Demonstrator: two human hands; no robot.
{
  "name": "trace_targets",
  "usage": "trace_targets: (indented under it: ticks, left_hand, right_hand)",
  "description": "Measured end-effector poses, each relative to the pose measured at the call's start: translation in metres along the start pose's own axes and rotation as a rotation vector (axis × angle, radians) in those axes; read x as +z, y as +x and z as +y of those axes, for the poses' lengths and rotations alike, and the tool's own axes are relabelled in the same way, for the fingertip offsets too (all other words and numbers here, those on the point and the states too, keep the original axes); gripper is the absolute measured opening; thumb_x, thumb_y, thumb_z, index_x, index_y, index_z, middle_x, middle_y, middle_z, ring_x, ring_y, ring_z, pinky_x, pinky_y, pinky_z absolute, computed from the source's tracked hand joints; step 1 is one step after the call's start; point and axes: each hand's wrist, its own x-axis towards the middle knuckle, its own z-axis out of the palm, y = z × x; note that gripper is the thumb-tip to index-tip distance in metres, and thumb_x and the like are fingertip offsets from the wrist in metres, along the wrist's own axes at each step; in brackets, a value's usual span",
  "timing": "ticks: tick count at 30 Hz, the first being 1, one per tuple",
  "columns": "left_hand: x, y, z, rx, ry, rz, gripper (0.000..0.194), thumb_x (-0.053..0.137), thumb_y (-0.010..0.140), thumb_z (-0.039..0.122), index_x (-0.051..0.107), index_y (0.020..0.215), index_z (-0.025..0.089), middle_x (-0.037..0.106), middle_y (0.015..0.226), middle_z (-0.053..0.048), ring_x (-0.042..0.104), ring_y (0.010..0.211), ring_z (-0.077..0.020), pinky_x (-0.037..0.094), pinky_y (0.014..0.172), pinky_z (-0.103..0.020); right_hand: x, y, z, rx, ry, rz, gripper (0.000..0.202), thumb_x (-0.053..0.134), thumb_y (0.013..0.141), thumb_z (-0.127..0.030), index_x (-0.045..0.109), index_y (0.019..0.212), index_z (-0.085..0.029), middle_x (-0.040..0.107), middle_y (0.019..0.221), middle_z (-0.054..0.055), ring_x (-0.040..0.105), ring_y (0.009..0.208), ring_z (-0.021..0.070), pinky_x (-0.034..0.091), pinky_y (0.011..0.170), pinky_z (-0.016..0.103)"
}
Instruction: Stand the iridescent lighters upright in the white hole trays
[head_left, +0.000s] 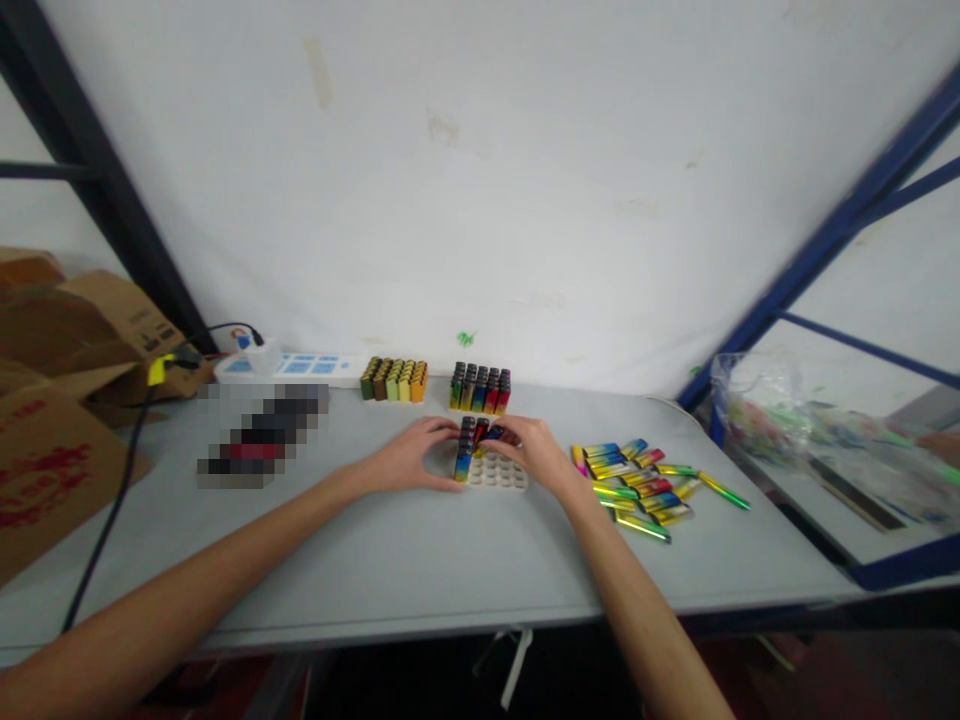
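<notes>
A white tray [499, 474] with round slots lies at the middle of the table, with a column of upright lighters [465, 450] along its left side. My left hand [416, 455] is at the tray's left edge, thumb and fingers apart around the end of that column, holding nothing up. Over the back of the tray, my right hand [529, 445] pinches a dark-topped lighter [494, 433], tilted beside the standing ones. To the right, several loose shiny lighters [637, 485] in yellow, green, blue and red lie in a pile.
Two filled blocks of lighters, one yellow-green [394, 381] and one multicoloured [480, 389], stand near the wall. A power strip [300, 368], a blurred-out object [266, 435] and cardboard boxes [60, 430] are at the left. Plastic bags [772, 410] are beyond the blue frame at right.
</notes>
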Motion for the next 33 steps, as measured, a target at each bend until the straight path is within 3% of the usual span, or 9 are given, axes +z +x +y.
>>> trace_targets:
  ticks: [5,12,17,22,25,28,30,33]
  left_hand:
    - [0.0,0.0,-0.001,-0.004,0.01,-0.002,0.076,0.086,0.067,0.065,0.069,0.126,0.019,0.063,0.134,-0.015,0.059,0.125,-0.0353,0.046,0.112,-0.049]
    - [0.0,0.0,-0.002,-0.001,0.007,0.007,0.075,0.086,0.066,0.065,0.07,0.124,0.02,0.064,0.135,-0.015,0.058,0.126,-0.0356,0.046,0.112,-0.05]
    - [-0.001,0.0,-0.002,-0.011,0.014,0.002,0.074,0.086,0.066,0.065,0.07,0.124,0.021,0.063,0.135,-0.014,0.06,0.125,-0.0362,0.046,0.112,-0.05]
    - [-0.002,0.001,-0.002,-0.016,0.017,-0.014,0.077,0.085,0.066,0.068,0.07,0.125,0.021,0.063,0.136,-0.015,0.06,0.125,-0.0379,0.047,0.113,-0.052]
    - [-0.002,0.002,-0.005,-0.034,0.016,-0.015,0.078,0.082,0.067,0.071,0.07,0.125,0.02,0.063,0.136,-0.017,0.059,0.126,-0.04,0.047,0.113,-0.055]
    - [0.0,0.003,-0.009,-0.029,0.024,-0.01,0.078,0.081,0.068,0.071,0.069,0.125,0.019,0.062,0.137,-0.017,0.059,0.126,-0.0413,0.046,0.113,-0.057]
    - [0.001,0.003,-0.012,-0.018,0.028,-0.009,0.076,0.081,0.068,0.07,0.07,0.125,0.02,0.062,0.137,-0.017,0.06,0.125,-0.0407,0.047,0.113,-0.056]
    - [0.002,0.003,-0.013,-0.015,0.047,-0.006,0.077,0.08,0.069,0.071,0.069,0.125,0.019,0.062,0.137,-0.017,0.061,0.125,-0.0397,0.047,0.113,-0.054]
  right_hand:
    - [0.009,0.002,0.001,0.048,-0.065,-0.018,0.022,0.072,0.094,-0.039,0.072,0.097,-0.018,0.074,0.083,0.005,0.065,0.069,0.017,0.045,0.064,0.025]
    - [0.014,0.001,0.004,0.107,-0.128,-0.059,0.029,0.075,0.09,-0.047,0.07,0.089,-0.019,0.072,0.075,0.003,0.062,0.065,0.0154,0.041,0.06,0.024]
    - [-0.01,-0.006,0.009,0.076,-0.006,-0.023,0.035,0.069,0.092,-0.054,0.072,0.093,-0.019,0.071,0.073,0.001,0.064,0.064,0.0145,0.045,0.063,0.023]
    - [-0.057,-0.02,0.026,0.177,-0.054,0.221,0.042,0.058,0.097,-0.058,0.071,0.087,-0.02,0.071,0.07,0.002,0.062,0.06,0.0155,0.046,0.062,0.026]
    - [-0.094,-0.041,0.034,0.262,-0.127,0.347,0.045,0.052,0.1,-0.058,0.069,0.084,-0.02,0.07,0.068,0.003,0.063,0.06,0.017,0.049,0.064,0.028]
    - [-0.124,-0.078,0.036,0.283,-0.26,0.362,0.041,0.053,0.1,-0.055,0.07,0.09,-0.02,0.073,0.082,0.007,0.067,0.073,0.0207,0.053,0.074,0.032]
    - [-0.134,-0.11,0.036,0.286,-0.341,0.303,0.037,0.054,0.1,-0.053,0.071,0.099,-0.02,0.073,0.098,0.011,0.068,0.092,0.0244,0.054,0.087,0.037]
    - [-0.13,-0.162,0.036,0.305,-0.436,0.218,0.044,0.06,0.096,-0.055,0.065,0.126,-0.023,0.062,0.131,0.015,0.058,0.125,0.03,0.045,0.111,0.046]
